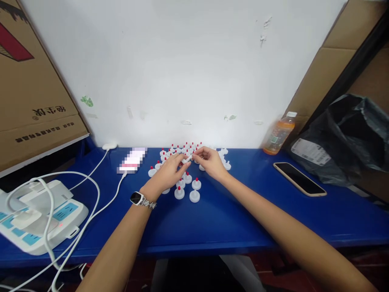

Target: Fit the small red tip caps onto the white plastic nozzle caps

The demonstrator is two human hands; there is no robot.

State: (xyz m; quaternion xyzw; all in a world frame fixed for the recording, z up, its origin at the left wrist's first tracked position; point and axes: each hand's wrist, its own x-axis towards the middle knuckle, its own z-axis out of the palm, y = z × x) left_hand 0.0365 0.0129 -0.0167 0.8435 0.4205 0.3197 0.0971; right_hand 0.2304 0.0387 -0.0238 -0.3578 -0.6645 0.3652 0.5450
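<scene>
Several small white round caps with red tips (179, 192) stand in a cluster on the blue table (231, 219) near the white wall. My left hand (170, 172), with a watch on its wrist, and my right hand (209, 162) meet above the cluster. Both pinch one small white piece (187, 159) between their fingertips. One plain white cap without a red tip (194, 196) lies at the near edge of the cluster.
A white power strip (36, 219) with plugs and cables sits at the left. A blurred phone (133, 160) charges beside the cluster. Another phone (299, 179), an orange drink bottle (278, 134) and a black bag (343, 138) lie to the right. Cardboard boxes (33, 93) flank both sides.
</scene>
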